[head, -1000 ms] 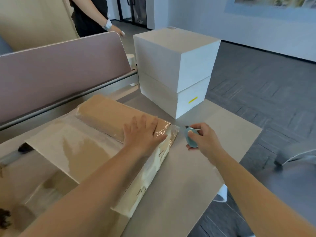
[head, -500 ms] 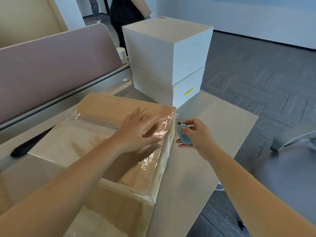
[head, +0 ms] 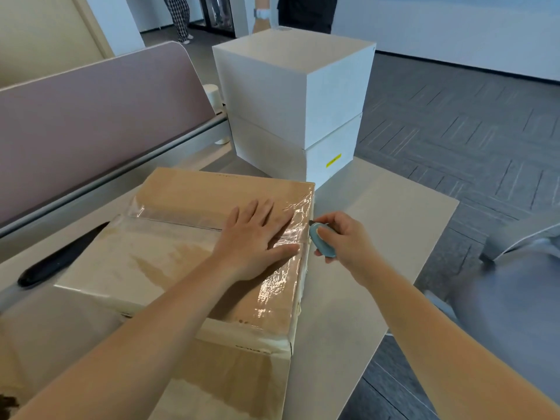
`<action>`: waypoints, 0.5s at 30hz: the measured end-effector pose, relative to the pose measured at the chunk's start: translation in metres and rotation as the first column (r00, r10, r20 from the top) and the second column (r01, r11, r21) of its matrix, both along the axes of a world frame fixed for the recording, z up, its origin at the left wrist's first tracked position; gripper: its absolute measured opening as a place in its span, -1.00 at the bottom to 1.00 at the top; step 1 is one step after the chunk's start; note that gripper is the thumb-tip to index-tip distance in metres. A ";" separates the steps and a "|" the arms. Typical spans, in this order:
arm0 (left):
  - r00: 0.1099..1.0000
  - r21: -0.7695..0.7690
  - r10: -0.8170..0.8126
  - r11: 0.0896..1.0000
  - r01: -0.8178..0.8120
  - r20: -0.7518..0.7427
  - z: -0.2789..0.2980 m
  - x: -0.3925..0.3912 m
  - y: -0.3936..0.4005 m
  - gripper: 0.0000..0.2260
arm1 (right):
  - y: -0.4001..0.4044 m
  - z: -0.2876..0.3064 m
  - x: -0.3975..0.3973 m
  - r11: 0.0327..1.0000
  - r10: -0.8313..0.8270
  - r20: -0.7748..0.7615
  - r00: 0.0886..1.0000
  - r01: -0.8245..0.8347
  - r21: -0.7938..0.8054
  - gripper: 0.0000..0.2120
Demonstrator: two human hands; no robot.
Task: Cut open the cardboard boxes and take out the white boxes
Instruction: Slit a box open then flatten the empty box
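Observation:
A brown cardboard box sealed with glossy clear tape lies on the table in front of me. My left hand presses flat on its top near the right edge, fingers straight. My right hand grips a small blue box cutter whose tip touches the box's right edge at the tape seam. Two white boxes are stacked behind the cardboard box: the upper white box rests on the lower white box, which bears a yellow label.
The pale table ends at the right above grey carpet. A mauve desk divider runs along the left. A black object lies left of the box. People stand in the background. A grey chair is at the right.
The cardboard box has come to lie flat with its taped top up. My left hand has settled flat on it. My right hand brought the cutter against the box's right edge.

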State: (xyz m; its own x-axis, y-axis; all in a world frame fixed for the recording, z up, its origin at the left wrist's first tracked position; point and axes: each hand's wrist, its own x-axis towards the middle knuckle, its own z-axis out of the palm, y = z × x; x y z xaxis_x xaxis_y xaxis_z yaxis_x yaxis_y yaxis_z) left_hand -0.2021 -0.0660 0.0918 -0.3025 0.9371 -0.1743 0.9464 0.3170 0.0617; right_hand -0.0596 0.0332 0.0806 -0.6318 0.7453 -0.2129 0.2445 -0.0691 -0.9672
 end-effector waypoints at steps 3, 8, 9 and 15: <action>1.000 0.004 0.007 1.000 -0.007 0.021 -0.001 -0.001 0.000 -0.23 | -0.001 0.000 0.002 0.996 0.028 0.033 0.999 -0.031 0.086 -0.76; 1.000 0.000 0.004 1.000 -0.004 0.014 -0.003 -0.001 0.000 -0.34 | -0.005 0.000 0.005 0.989 0.049 0.048 0.998 -0.055 0.137 -0.71; 1.000 0.001 0.005 1.000 -0.005 0.015 -0.003 -0.001 0.000 -0.36 | -0.006 0.000 0.005 0.989 0.048 0.046 0.998 -0.054 0.140 -0.73; 1.000 0.005 0.007 1.000 -0.008 0.021 -0.004 0.000 -0.001 -0.30 | -0.020 -0.004 0.008 0.999 0.027 -0.031 0.999 -0.025 0.047 -0.80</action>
